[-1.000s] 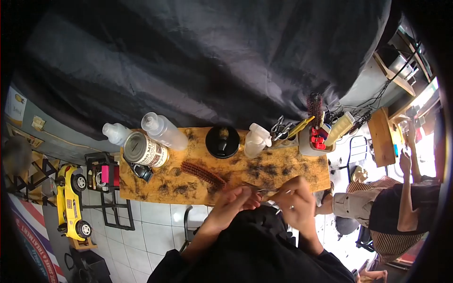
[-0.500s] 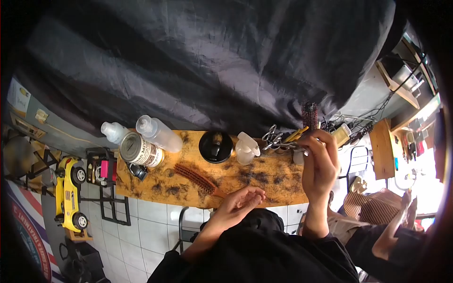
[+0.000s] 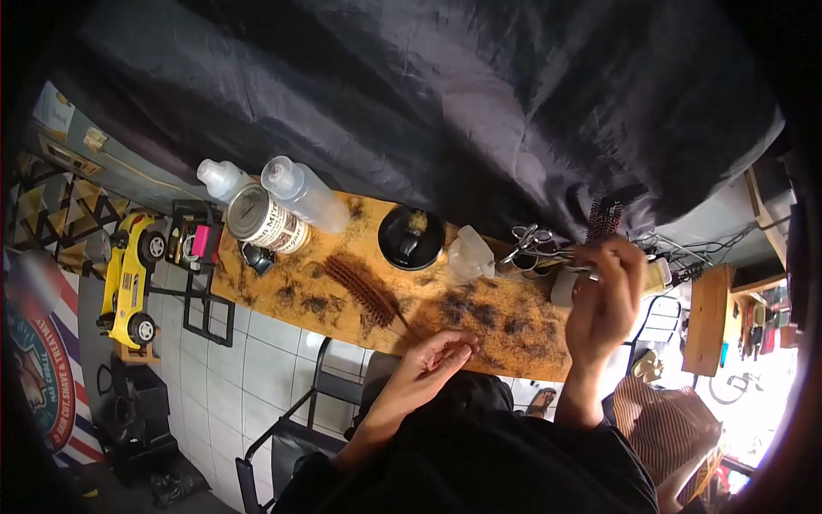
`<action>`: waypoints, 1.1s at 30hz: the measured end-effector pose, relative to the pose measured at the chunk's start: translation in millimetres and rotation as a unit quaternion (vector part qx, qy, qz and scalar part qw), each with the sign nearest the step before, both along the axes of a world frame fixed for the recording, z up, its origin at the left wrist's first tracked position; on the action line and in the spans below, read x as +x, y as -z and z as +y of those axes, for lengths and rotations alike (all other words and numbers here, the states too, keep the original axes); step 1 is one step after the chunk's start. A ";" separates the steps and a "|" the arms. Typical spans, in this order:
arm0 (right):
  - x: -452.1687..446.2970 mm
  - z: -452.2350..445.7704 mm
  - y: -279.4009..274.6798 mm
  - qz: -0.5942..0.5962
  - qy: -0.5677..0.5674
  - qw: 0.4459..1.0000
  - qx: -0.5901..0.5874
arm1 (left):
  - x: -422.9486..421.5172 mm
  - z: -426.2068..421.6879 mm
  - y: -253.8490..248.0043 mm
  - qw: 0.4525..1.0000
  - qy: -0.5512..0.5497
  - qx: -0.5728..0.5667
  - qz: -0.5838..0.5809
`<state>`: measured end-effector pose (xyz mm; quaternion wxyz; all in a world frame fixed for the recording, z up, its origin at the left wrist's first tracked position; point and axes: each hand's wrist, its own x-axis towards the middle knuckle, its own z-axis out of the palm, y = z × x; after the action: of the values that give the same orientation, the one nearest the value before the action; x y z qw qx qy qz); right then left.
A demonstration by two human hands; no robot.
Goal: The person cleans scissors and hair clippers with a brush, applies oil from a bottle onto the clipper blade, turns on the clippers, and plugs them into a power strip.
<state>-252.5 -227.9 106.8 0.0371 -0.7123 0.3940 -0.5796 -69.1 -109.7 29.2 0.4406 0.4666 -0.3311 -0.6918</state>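
Note:
My right hand (image 3: 606, 295) is raised over the right end of the wooden table, its fingers bent together beside a cluster of tools. A bit of shiny metal shows at its fingertips, but I cannot make out what they grip. Just left of them are scissors (image 3: 529, 240) with silver finger rings. A round bristle brush (image 3: 604, 218) stands behind the fingers. My left hand (image 3: 428, 368) hovers at the table's front edge, palm up, fingers loosely curled with nothing visible in them. Beyond it lies a curved brown hairbrush (image 3: 360, 291), its handle pointing toward that hand.
On the wooden table (image 3: 291, 295) stand a labelled can (image 3: 278, 224), two clear bottles (image 3: 304, 193), a black bowl (image 3: 396, 257) holding a shaving brush, and a translucent container (image 3: 470, 254). A dark cloth hangs behind. A chair (image 3: 295, 441) stands below left; a person sits at right.
The view has shifted, so the table appears higher and tilted. My left fingers are more curled, with the thumb nearer them. My right hand stays beside the tools.

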 end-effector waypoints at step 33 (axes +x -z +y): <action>62.2 75.8 54.9 0.013 0.025 0.981 0.190 | 38.6 -38.4 -1.5 0.994 0.030 -0.091 0.047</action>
<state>-190.3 -152.1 51.8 0.1519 -0.6899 0.5151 -0.4853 -30.4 -148.1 30.7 0.4753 0.3813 -0.3850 -0.6931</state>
